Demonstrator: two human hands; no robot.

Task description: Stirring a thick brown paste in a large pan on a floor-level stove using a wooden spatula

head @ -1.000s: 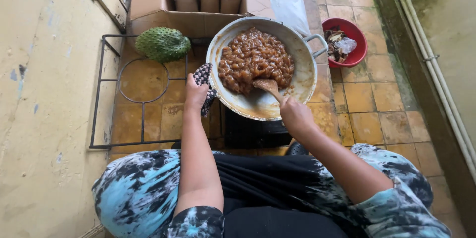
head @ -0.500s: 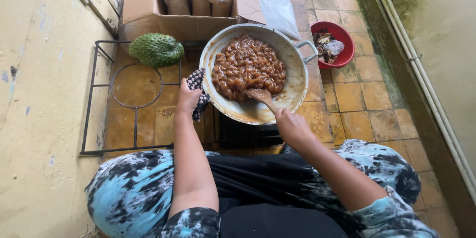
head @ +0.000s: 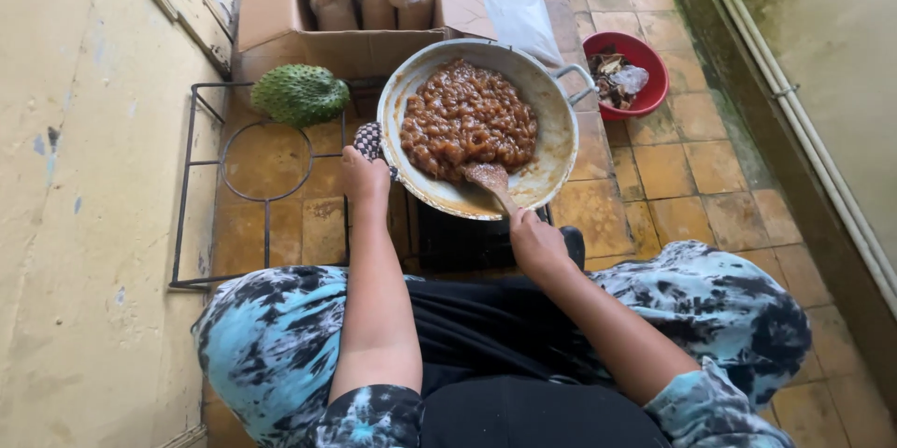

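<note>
Worn orange floor tiles [head: 673, 172] run between yellowed walls. Nearest, the right hand [head: 534, 241] grips a wooden spoon [head: 490, 177] whose bowl rests in the brown chunky mixture [head: 467, 116]. At nine o'clock of it, the left hand [head: 364, 177] clutches a checked cloth [head: 371, 138] at the rim of the pan [head: 559, 135]. At ten o'clock lies a green spiky fruit [head: 299, 93] on a metal rack [head: 192, 144]; at twelve o'clock stands a cardboard box [head: 271, 14]; at two o'clock sits a red bowl [head: 654, 84].

Floor [head: 729, 186]: worn orange-brown tiles. Left wall [head: 84, 177] – yellowed, chipped paint. Right wall [head: 841, 46] – green-stained, pale pipes [head: 794, 102] along base. Daylight.
</note>
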